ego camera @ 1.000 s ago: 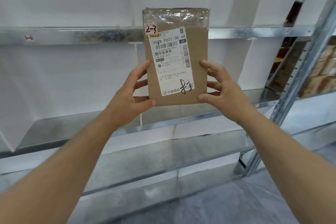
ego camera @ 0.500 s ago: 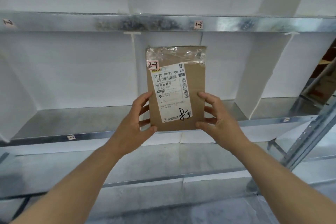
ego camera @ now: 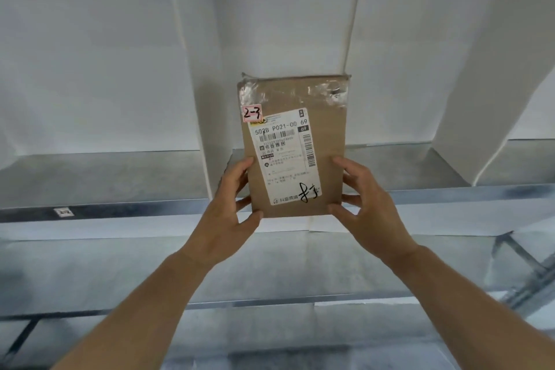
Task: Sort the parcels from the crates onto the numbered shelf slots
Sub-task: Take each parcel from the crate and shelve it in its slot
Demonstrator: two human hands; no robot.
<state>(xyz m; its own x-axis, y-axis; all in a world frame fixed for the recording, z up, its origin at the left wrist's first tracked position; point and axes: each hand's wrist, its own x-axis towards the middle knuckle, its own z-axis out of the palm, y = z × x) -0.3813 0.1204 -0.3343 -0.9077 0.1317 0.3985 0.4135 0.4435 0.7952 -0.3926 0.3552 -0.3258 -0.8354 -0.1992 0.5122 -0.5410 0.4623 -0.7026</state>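
Note:
A flat brown cardboard parcel (ego camera: 327, 117) stands upright in front of me, taped across its top. It carries a white shipping label and a small tag hand-marked 2-3 (ego camera: 252, 113). My left hand (ego camera: 231, 207) grips its lower left edge, thumb on the front. My right hand (ego camera: 365, 207) grips the lower right edge the same way. The parcel is held before a metal shelf (ego camera: 420, 171), in the slot between two white dividers.
White divider panels (ego camera: 192, 75) split the shelf into slots. A small number tag (ego camera: 63, 212) sits on the shelf's front lip at the left. A lower metal shelf (ego camera: 270, 267) runs beneath my hands. A metal upright (ego camera: 531, 282) slants at the lower right.
The shelf now fills more of the view and its upper lip has gone out of sight. Both hands still hold the parcel by its lower edges, now closer to the slot.

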